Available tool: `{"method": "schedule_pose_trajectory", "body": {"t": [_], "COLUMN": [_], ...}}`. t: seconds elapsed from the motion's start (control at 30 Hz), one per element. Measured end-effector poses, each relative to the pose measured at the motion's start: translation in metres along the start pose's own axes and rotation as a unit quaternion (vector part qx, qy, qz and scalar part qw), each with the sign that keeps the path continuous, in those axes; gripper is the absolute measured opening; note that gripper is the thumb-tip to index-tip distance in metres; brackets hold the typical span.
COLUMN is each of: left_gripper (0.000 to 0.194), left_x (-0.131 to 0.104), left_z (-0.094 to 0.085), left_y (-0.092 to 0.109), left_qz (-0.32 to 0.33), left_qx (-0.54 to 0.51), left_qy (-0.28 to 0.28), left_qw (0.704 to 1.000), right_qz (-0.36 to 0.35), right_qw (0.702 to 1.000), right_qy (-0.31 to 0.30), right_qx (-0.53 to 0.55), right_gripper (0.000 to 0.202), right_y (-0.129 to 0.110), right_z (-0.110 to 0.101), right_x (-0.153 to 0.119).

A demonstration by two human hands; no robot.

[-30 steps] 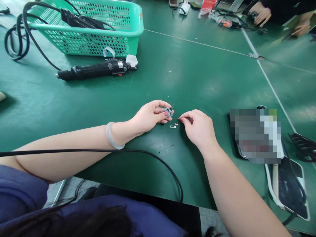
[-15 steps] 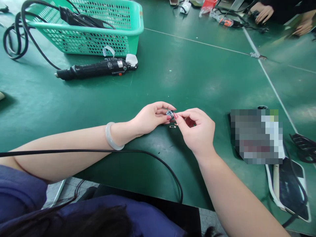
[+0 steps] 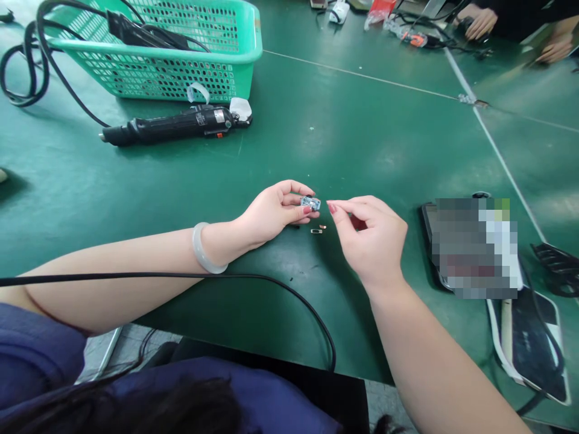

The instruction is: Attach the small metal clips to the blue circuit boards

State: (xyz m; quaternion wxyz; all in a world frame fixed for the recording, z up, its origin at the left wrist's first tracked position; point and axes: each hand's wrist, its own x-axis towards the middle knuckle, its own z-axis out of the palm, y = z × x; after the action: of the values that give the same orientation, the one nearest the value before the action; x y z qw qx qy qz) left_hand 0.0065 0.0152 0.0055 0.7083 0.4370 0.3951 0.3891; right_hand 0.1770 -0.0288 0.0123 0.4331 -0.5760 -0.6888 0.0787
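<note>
Between the thumb and fingers of my left hand [image 3: 275,211] sits a small blue-grey circuit board [image 3: 310,204], held just above the green table. My right hand [image 3: 373,232] is a little to the right of it, apart from the board, with thumb and index fingertip pinched together. Whatever the pinch holds, if anything, is too small to make out. On the table below the fingers lie a small dark rectangular part with a pale rim [image 3: 316,231] and a tiny copper-coloured piece [image 3: 322,226].
A black electric screwdriver [image 3: 167,125] lies before a green plastic basket [image 3: 158,56] holding black cabled gear. A black cable [image 3: 253,276] crosses over my left forearm. At right are a blurred-out object [image 3: 474,247] and a phone [image 3: 536,343]. Another person's hands [image 3: 479,23] work at top right.
My right hand has drawn away from the board to the right. My left hand has shifted slightly left and up with the board, which now shows more fully, as does the copper-coloured piece.
</note>
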Motion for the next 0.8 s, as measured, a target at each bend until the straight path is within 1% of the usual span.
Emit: {"method": "schedule_pose_trajectory", "body": {"t": [0.03, 0.13, 0.2, 0.27, 0.37, 0.53, 0.6, 0.63, 0.7, 0.77, 0.8], "left_gripper": [0.018, 0.018, 0.018, 0.019, 0.018, 0.015, 0.015, 0.015, 0.016, 0.017, 0.017], "left_x": [0.001, 0.003, 0.003, 0.003, 0.001, 0.000, 0.000, 0.000, -0.001, -0.002, -0.003], "left_z": [-0.001, -0.004, -0.004, -0.003, 0.000, 0.002, 0.002, 0.002, 0.002, 0.002, 0.002], "left_y": [-0.001, -0.003, -0.004, -0.003, -0.001, 0.001, 0.001, 0.001, 0.001, 0.002, 0.003], "left_qz": [0.003, 0.012, 0.014, 0.013, 0.004, -0.021, -0.022, -0.021, -0.019, -0.016, -0.015], "left_qx": [-0.003, -0.012, -0.013, -0.007, 0.016, 0.051, 0.060, 0.063, 0.062, 0.052, 0.046], "left_qy": [0.010, 0.027, 0.028, 0.025, 0.026, 0.006, -0.008, -0.017, -0.042, -0.077, -0.099], "left_qw": [1.000, 0.999, 0.999, 1.000, 1.000, 0.998, 0.998, 0.998, 0.997, 0.995, 0.994], "right_qz": [0.010, 0.048, 0.066, 0.074, 0.067, 0.016, -0.013, -0.033, -0.082, -0.135, -0.159], "right_qw": [1.000, 0.991, 0.982, 0.975, 0.970, 0.962, 0.965, 0.971, 0.984, 0.987, 0.984], "right_qy": [-0.016, -0.120, -0.171, -0.197, -0.215, -0.229, -0.221, -0.204, -0.147, -0.088, -0.068], "right_qx": [0.000, -0.023, -0.046, -0.066, -0.091, -0.151, -0.143, -0.122, -0.052, 0.020, 0.043], "right_gripper": [0.015, 0.006, 0.005, 0.005, 0.010, 0.015, 0.015, 0.016, 0.018, 0.020, 0.021], "right_y": [0.004, 0.016, 0.022, 0.025, 0.025, 0.026, 0.028, 0.028, 0.025, 0.021, 0.018], "right_z": [-0.002, -0.005, -0.005, -0.003, 0.001, 0.007, 0.006, 0.005, 0.000, -0.006, -0.009], "right_x": [0.002, 0.006, 0.007, 0.007, 0.006, 0.006, 0.007, 0.007, 0.008, 0.009, 0.009]}}
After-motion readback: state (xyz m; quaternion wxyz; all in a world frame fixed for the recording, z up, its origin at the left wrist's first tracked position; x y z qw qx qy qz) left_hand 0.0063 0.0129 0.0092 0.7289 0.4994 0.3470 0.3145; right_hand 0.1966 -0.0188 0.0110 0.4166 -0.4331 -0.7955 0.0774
